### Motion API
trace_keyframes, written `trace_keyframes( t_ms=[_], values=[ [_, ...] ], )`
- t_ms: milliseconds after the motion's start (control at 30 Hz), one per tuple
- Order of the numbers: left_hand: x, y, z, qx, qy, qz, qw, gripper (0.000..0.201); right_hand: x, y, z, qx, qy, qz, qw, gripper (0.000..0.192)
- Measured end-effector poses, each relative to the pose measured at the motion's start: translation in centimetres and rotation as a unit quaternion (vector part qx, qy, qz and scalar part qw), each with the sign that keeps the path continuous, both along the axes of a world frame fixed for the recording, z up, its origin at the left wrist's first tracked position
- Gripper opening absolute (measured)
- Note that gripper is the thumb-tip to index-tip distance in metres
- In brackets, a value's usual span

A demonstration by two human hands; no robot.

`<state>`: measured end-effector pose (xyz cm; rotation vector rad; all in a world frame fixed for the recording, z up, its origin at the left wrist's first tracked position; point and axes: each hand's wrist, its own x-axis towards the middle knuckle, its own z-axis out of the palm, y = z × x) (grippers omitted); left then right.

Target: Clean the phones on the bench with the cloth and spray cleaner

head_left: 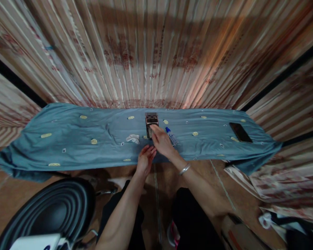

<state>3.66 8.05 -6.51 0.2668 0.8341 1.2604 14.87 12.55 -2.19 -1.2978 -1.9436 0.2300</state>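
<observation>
A small dark box-shaped thing (151, 121) with a shiny, pinkish metal-looking edge stands on the blue cloth in front of me; I cannot make out its exact kind. My right hand (161, 140) reaches over its near right side, fingers close together and bent against it, covering part of it. Below, at the cloth's front edge, my left hand (146, 158) is held palm up with its fingers loosely apart and nothing in them. A crumpled white cloth or tissue (133, 138) lies left of the box. A clear small bottle with a blue cap (171, 136) lies just right of my right hand.
A blue patterned cloth (106, 121) covers the long narrow table. At the right end lies a dark phone (240, 132). A black ridged round stool (52, 211) stands at lower left, a white device (36, 242) on it. Striped curtains (146, 62) hang behind.
</observation>
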Motion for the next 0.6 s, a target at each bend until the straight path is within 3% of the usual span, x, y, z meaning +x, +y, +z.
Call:
trace_keyframes(
  t_ms=[167, 233, 367, 467, 600],
  values=[
    [-0.5, -0.7, 0.3, 0.011, 0.021, -0.015, 1.0, 0.022, 12.7, -3.0, -3.0, 0.002, -0.017, -0.209, 0.978, 0.056],
    [-0.4, -1.0, 0.2, 0.025, 0.039, -0.033, 0.998, 0.022, 18.7, -4.0, -3.7, -0.046, -0.045, -0.317, 0.946, 0.066],
    [0.2, -2.3, 0.3, 0.037, 0.085, -0.072, 0.993, 0.028, 29.3, -6.3, -3.6, -0.146, -0.106, -0.486, 0.855, 0.079],
    [0.5, -3.4, 0.5, 0.033, 0.111, -0.105, 0.988, 0.032, 34.7, -7.7, -3.1, -0.185, -0.109, -0.554, 0.805, 0.085],
    [0.5, -4.2, 0.3, 0.019, 0.13, -0.113, 0.985, 0.039, 39.4, -8.0, -3.6, -0.224, -0.093, -0.618, 0.748, 0.099]
  ],
)
